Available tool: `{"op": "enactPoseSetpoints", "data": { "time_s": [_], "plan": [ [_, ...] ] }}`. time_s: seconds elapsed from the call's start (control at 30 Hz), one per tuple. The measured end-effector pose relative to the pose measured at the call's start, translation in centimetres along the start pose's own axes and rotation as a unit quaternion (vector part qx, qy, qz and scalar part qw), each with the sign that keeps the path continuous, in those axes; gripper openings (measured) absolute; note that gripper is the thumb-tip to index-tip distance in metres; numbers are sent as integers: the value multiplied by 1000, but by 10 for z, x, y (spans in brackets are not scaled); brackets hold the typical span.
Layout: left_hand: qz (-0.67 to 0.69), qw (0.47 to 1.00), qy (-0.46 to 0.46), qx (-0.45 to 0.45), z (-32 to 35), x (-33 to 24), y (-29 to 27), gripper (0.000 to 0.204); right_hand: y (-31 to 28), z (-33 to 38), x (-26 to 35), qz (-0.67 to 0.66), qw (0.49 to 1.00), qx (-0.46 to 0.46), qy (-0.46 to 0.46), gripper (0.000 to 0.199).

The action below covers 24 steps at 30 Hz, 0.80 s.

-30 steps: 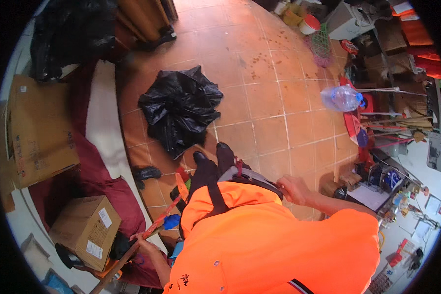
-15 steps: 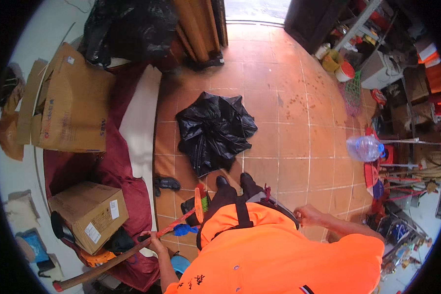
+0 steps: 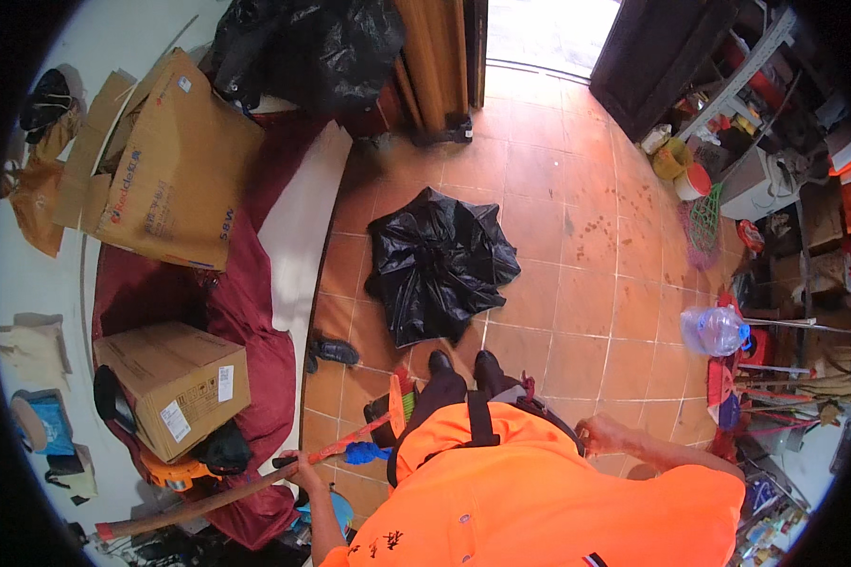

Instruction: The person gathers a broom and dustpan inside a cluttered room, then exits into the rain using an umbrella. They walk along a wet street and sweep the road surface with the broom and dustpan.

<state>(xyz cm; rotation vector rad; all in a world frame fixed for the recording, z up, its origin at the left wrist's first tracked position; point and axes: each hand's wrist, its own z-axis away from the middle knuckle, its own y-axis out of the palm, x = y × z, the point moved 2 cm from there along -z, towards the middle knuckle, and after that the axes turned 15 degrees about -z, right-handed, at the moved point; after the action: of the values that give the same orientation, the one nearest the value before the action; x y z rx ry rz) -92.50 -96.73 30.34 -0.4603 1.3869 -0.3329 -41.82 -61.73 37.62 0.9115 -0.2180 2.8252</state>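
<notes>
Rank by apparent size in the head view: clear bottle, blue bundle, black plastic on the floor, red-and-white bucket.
1. Black plastic
2. Clear bottle
3. Blue bundle and red-and-white bucket: too alike to rank.

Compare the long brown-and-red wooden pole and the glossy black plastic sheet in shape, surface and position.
The pole is narrow and rod-like; the sheet is broad with jagged edges.
The pole looks fairly dull; the sheet is shiny and creased.
The pole is gripped in the left hand; the sheet lies spread on the terracotta-tiled floor.
</notes>
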Motion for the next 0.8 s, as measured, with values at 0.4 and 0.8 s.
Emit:
{"op": "enactPoseSetpoints", "data": {
  "time_s": [0.4, 0.8],
  "plan": [
    [-14, 1000, -4, 20, 1, 2, 3, 29, -5, -2, 8, -103, 991, -40, 77, 11],
    [-76, 996, -7, 38, -9, 0, -5, 22, 10, 13, 16, 9, 948, -256, -188, 20]
  ]
}}
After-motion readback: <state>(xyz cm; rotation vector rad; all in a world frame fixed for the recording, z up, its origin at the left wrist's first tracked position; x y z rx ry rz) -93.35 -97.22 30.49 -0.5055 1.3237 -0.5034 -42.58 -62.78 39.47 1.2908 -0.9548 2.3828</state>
